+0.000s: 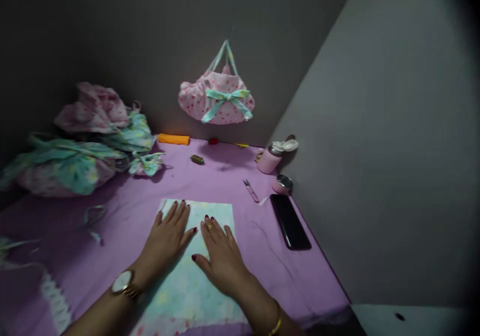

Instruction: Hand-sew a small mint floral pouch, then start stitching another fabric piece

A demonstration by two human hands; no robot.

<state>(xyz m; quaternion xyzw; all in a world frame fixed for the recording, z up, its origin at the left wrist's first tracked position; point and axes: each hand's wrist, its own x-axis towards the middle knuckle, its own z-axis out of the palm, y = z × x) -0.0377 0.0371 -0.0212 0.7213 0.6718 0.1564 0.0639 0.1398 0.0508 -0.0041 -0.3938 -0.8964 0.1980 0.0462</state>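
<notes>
A mint green piece of fabric (180, 296) with pale yellow marks lies flat on the purple tablecloth, with a pink-dotted strip along its near edge. My left hand (169, 233) rests flat on its left side, fingers stretched forward. On the right side my right hand (222, 253) also lies flat, fingers extended and the thumb pointing inward. Neither hand grips anything. Both palms cover part of the cloth beneath them.
Thread snips (251, 191), a black phone (290, 221) and a pink bottle (269, 160) stand or lie at the right. Fabric bundles (75, 168) are heaped at the left. A pink dotted bag (221, 98) hangs on the back wall. A thread spool (197, 159) lies behind the cloth.
</notes>
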